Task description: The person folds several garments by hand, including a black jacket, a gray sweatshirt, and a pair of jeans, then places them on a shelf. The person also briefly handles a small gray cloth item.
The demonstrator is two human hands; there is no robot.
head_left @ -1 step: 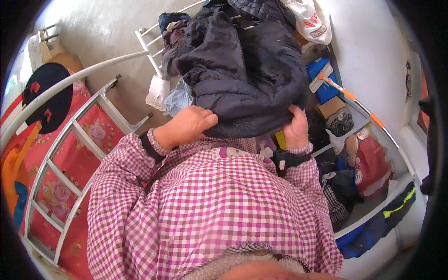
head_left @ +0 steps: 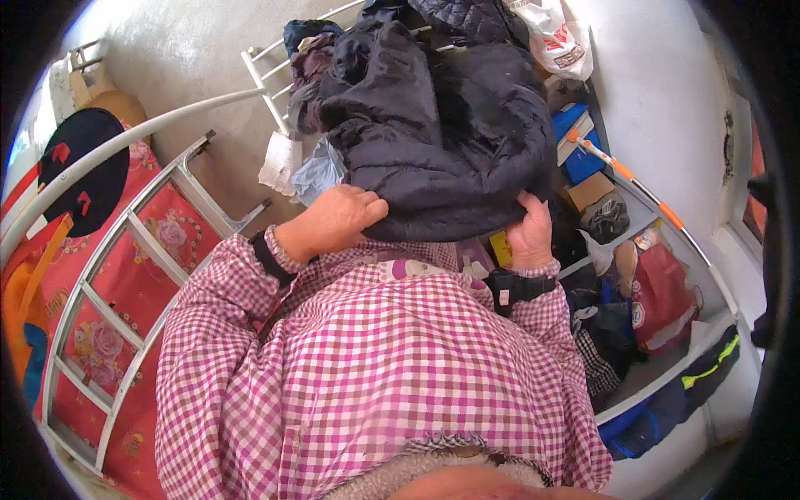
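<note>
A dark padded jacket (head_left: pixel 450 183) lies bunched in front of me, its near edge pulled toward my body. My left hand (head_left: pixel 340 218) pinches that edge at its left end, fingers curled over the cloth. At the right end my right hand (head_left: pixel 531 232) grips the same edge, thumb on top and the other fingers partly hidden. Between the hands the hem hangs in a soft fold above my checked smock (head_left: pixel 392 350). Beyond it, further dark clothing, including a quilted garment (head_left: pixel 475 21), is heaped at the far end.
A metal ladder (head_left: pixel 125 317) lies over red floral cloth on the left, near a curved white rail (head_left: pixel 167 125). On the right are an orange-and-white pole (head_left: pixel 658 200), a blue box (head_left: pixel 581 167), a red bag (head_left: pixel 662 292) and a white plastic bag (head_left: pixel 554 42). Pale blue cloth (head_left: pixel 318 173) hangs beside my left hand.
The jacket's right side has spread slightly to the right. Both hands keep their hold in nearly the same places.
</note>
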